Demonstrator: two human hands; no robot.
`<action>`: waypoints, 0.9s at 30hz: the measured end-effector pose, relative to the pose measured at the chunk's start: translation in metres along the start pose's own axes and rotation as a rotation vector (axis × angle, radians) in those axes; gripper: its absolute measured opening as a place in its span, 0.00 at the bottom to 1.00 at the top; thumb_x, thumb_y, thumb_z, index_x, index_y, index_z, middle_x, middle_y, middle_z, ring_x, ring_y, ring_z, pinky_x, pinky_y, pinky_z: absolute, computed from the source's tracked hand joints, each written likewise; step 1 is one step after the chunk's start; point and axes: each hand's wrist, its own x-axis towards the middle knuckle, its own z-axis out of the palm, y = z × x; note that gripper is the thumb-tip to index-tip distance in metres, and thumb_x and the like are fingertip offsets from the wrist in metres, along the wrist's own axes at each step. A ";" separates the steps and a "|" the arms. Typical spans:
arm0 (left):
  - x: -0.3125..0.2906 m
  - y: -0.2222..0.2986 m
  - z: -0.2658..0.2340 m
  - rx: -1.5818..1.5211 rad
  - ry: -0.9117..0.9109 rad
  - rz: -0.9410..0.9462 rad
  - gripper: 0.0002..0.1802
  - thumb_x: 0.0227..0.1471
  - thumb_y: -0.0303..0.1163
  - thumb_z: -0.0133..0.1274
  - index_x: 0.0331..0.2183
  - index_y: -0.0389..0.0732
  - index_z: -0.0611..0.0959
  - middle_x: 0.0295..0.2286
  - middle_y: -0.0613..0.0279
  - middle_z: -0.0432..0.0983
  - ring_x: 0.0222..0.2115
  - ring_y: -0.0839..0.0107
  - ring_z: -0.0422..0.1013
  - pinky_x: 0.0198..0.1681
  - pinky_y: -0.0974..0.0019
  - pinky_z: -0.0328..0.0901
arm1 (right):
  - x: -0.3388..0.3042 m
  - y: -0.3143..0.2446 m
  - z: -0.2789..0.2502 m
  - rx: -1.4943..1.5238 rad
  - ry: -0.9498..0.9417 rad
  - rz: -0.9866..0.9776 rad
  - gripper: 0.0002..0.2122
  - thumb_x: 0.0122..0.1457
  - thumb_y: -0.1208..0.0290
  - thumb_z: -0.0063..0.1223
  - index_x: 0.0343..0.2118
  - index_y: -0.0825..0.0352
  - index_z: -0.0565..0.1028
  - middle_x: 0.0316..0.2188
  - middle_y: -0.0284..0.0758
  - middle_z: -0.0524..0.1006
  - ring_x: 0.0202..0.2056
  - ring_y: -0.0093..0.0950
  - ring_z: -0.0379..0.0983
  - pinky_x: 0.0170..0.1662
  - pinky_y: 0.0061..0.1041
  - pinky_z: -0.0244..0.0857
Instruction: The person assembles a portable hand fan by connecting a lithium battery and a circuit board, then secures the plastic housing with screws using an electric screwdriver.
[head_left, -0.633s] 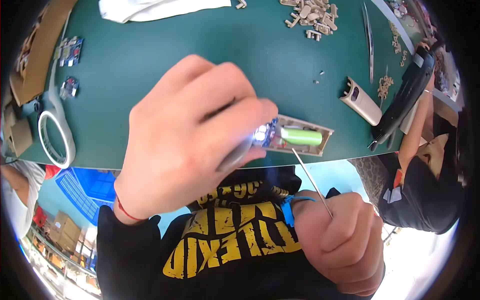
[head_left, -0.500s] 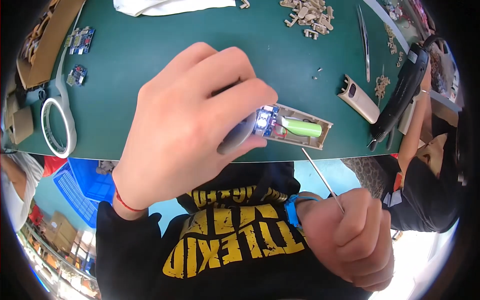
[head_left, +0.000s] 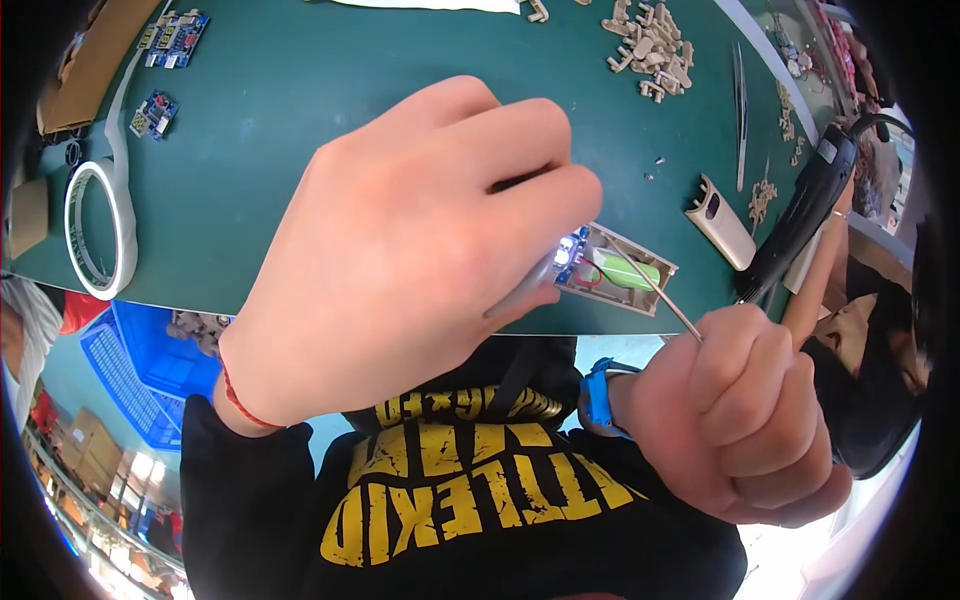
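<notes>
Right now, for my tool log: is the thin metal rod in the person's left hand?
No, the right hand grips the thin metal rod, while the left hand holds the beige casing.

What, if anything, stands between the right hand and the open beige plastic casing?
Only the thin silver metal rod the right hand holds, overlapping the green cylindrical cell inside the casing. Nothing else visible.
</notes>
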 end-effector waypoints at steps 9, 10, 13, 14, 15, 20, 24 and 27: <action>0.000 -0.001 0.001 0.026 -0.038 -0.009 0.25 0.20 0.29 0.69 0.30 0.46 0.81 0.28 0.66 0.73 0.28 0.65 0.69 0.27 0.66 0.66 | 0.012 0.008 -0.005 0.025 -0.030 0.126 0.24 0.63 0.59 0.32 0.08 0.54 0.49 0.06 0.20 0.55 0.08 0.12 0.46 0.13 0.13 0.36; 0.000 0.000 0.001 0.031 -0.047 -0.018 0.25 0.20 0.29 0.69 0.30 0.46 0.81 0.29 0.66 0.73 0.28 0.65 0.69 0.27 0.66 0.66 | 0.012 0.008 -0.005 0.014 -0.038 0.133 0.24 0.63 0.59 0.33 0.08 0.54 0.49 0.06 0.20 0.55 0.08 0.12 0.45 0.13 0.13 0.35; -0.002 -0.001 -0.003 0.050 -0.085 -0.015 0.26 0.21 0.30 0.70 0.31 0.45 0.80 0.29 0.65 0.73 0.29 0.64 0.70 0.28 0.66 0.67 | 0.013 0.004 -0.007 -0.057 -0.051 0.127 0.24 0.63 0.58 0.32 0.08 0.54 0.49 0.06 0.19 0.55 0.08 0.12 0.45 0.12 0.13 0.35; -0.001 -0.003 -0.003 0.043 -0.084 -0.012 0.26 0.21 0.30 0.70 0.31 0.45 0.80 0.29 0.65 0.73 0.29 0.64 0.70 0.28 0.66 0.67 | 0.008 -0.001 -0.013 -0.065 -0.051 0.129 0.24 0.63 0.58 0.32 0.08 0.54 0.49 0.06 0.19 0.55 0.08 0.12 0.45 0.12 0.13 0.35; -0.001 -0.004 -0.004 0.059 -0.105 0.001 0.27 0.20 0.31 0.70 0.31 0.44 0.79 0.30 0.65 0.72 0.30 0.64 0.71 0.28 0.66 0.67 | 0.001 -0.009 -0.022 -0.068 0.013 0.172 0.24 0.63 0.59 0.32 0.08 0.54 0.49 0.06 0.19 0.54 0.08 0.12 0.45 0.12 0.13 0.35; 0.000 -0.004 -0.006 0.169 -0.127 0.048 0.27 0.18 0.34 0.70 0.29 0.44 0.77 0.31 0.65 0.72 0.33 0.63 0.72 0.28 0.65 0.67 | 0.026 0.002 -0.004 -0.105 -0.148 0.259 0.24 0.63 0.59 0.30 0.08 0.55 0.51 0.06 0.21 0.55 0.07 0.12 0.45 0.12 0.13 0.36; 0.002 -0.010 0.000 0.258 0.057 0.192 0.26 0.19 0.34 0.69 0.28 0.44 0.76 0.31 0.65 0.71 0.33 0.64 0.71 0.28 0.65 0.66 | 0.030 -0.002 -0.004 -0.151 -0.191 0.298 0.25 0.64 0.58 0.25 0.08 0.56 0.54 0.07 0.22 0.57 0.08 0.14 0.45 0.13 0.16 0.37; 0.000 -0.009 -0.002 0.273 0.008 0.196 0.26 0.20 0.34 0.69 0.28 0.44 0.76 0.31 0.65 0.70 0.31 0.64 0.70 0.27 0.65 0.66 | 0.026 -0.002 -0.002 -0.162 -0.159 0.284 0.25 0.65 0.57 0.23 0.08 0.56 0.54 0.08 0.22 0.58 0.08 0.16 0.46 0.15 0.20 0.39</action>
